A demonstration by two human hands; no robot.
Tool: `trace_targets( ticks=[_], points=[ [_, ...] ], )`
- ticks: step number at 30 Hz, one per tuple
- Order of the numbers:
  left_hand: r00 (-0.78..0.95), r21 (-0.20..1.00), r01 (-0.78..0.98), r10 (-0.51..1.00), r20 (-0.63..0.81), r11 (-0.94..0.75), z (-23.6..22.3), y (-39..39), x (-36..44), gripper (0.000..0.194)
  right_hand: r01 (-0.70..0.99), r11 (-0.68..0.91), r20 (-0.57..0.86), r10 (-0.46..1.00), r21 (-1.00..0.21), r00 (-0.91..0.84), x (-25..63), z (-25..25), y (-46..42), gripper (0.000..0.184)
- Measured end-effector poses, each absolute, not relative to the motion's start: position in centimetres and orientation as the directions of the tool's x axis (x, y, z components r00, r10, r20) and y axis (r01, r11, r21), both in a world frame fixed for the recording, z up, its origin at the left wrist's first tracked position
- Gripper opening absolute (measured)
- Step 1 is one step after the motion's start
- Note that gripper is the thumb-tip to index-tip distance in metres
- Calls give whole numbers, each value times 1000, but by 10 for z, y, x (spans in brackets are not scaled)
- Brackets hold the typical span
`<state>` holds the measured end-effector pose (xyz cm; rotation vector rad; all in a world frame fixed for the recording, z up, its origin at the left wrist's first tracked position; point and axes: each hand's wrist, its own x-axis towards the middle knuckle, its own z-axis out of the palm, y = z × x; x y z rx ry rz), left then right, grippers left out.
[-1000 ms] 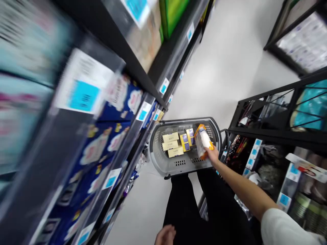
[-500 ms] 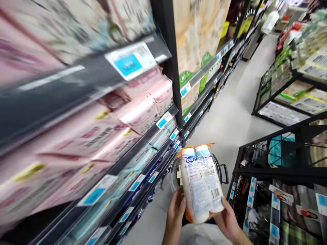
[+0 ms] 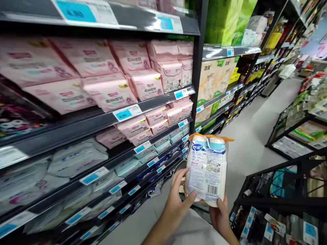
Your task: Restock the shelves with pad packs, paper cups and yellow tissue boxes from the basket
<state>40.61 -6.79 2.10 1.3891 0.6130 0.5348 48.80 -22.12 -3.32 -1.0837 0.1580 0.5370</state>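
Head view: left hand (image 3: 176,206) and right hand (image 3: 221,214) grasp a film-wrapped twin pack (image 3: 206,170) at five o'clock!
Looks light, soft and slippery; best held by its sides.

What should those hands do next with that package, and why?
Probably turn the plastic-wrapped twin pack over, I think. The left hand and right hand hold it up with the barcode and small printed text facing the person. That looks like its back, so turning it would likely show the other side.
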Motion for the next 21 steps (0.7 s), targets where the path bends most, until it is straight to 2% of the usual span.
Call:
trace_targets(
  ticks=[3,5,6,8,10,11,13,16,19,21],
  points=[
    [719,999,-4,695,-24,39,28,-75,396,74,-453,333,-331,363,-827,871,484,-33,-224,110],
    [730,999,-6,683,-27,46,34,-79,387,85,-350,239,-245,377,-906,893,480,-36,-227,102],
    [743,998,-6,668,-41,69,37,-81,382,95,-242,171,-165,371,-955,914,478,-38,-228,95],
    [759,991,-26,648,-65,130,43,-85,373,119,89,36,96,383,-995,919,475,-39,-227,82],
    [749,976,-75,658,-80,204,47,-90,364,132,457,1,408,453,-889,792,472,-36,-223,72],
    [745,960,-112,661,-91,257,49,-92,360,130,604,30,538,493,-796,684,470,-33,-220,69],
    [751,893,-199,648,-126,405,48,-98,350,116,785,120,705,536,-608,464,464,-26,-210,70],
    [670,749,-386,722,-172,538,41,-108,332,104,861,230,785,561,-454,264,450,-19,-194,74],
    [387,699,-548,880,-277,460,33,-117,308,106,850,324,794,585,-416,166,430,-16,-181,76],
    [236,674,-605,904,-357,424,32,-121,291,106,847,371,809,577,-380,110,413,-16,-174,73]
  ],
)
